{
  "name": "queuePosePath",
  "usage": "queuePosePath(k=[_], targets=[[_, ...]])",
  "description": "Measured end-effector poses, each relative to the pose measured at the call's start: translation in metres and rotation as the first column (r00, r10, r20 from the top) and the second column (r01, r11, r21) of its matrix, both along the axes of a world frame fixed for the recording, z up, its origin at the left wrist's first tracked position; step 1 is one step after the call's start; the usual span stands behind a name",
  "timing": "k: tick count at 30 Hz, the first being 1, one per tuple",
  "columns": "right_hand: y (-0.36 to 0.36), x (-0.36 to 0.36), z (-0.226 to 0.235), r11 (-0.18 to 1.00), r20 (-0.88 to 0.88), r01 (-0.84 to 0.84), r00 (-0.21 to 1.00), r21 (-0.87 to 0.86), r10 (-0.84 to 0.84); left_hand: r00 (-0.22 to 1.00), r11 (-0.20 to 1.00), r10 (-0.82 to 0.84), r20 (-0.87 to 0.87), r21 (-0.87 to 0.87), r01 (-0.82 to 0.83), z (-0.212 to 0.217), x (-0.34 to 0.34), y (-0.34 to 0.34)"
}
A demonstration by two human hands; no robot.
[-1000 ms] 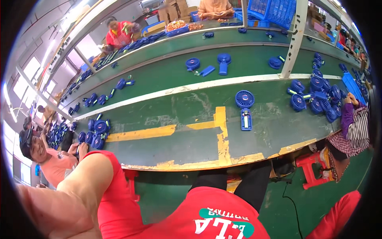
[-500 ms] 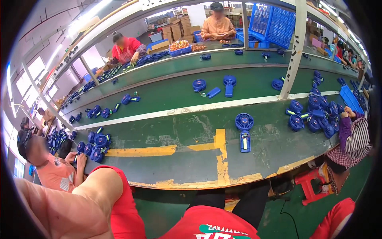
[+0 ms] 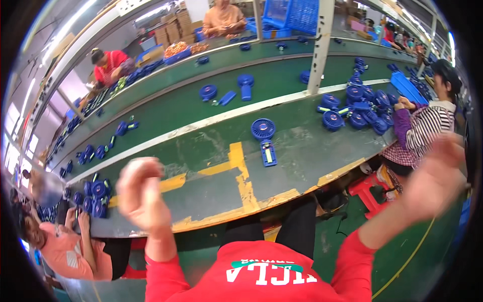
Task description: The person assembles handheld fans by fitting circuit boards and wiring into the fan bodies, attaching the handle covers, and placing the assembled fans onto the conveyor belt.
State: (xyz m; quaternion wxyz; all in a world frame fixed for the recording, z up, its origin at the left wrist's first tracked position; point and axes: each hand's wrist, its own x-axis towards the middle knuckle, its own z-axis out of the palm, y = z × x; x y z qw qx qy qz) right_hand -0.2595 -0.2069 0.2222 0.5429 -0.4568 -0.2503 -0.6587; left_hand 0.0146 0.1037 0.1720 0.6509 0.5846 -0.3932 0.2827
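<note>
My left hand (image 3: pixel 142 194) is raised in front of me above the near edge of the green workbench (image 3: pixel 211 191), blurred, fingers loosely curled, holding nothing that I can see. My right hand (image 3: pixel 435 176) is lifted out to the right, off the bench, blurred and with spread fingers, also without anything in it. A blue handheld fan (image 3: pixel 264 136) lies alone on the bench beyond the yellow tape cross (image 3: pixel 241 173), apart from both hands. My red sleeves and shirt fill the lower edge.
A person in a striped top (image 3: pixel 427 126) works at a pile of blue fans (image 3: pixel 357 108) on the right. Another person in pink (image 3: pixel 65 246) sits at lower left by more blue fans (image 3: pixel 93 196). A conveyor belt (image 3: pixel 201 108) carries fans behind; a red stool (image 3: pixel 370 191) stands below.
Both my hands have come up into view, the left over the bench edge and the right out to the side. The view has tilted down and closer to the bench.
</note>
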Motion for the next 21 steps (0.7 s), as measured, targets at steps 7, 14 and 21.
queuePosePath(k=[7, 14, 21], targets=[[0.036, 0.067, -0.207, 0.839, -0.814, 0.257, 0.487, 0.479, 0.315, 0.641, 0.936, -0.096, -0.762, 0.15, 0.318, -0.169, -0.028, -0.022], [0.082, 0.025, -0.362, 0.755, -0.812, 0.386, -0.026, 0.53, 0.583, 0.83, 0.829, 0.03, -0.556, 0.478, 0.291, -0.23, -0.048, -0.04], [0.067, 0.019, -0.416, 0.627, -0.765, 0.563, 0.016, 0.539, 0.643, 0.942, 0.791, -0.016, -0.336, 0.572, 0.218, -0.227, -0.043, -0.069]])
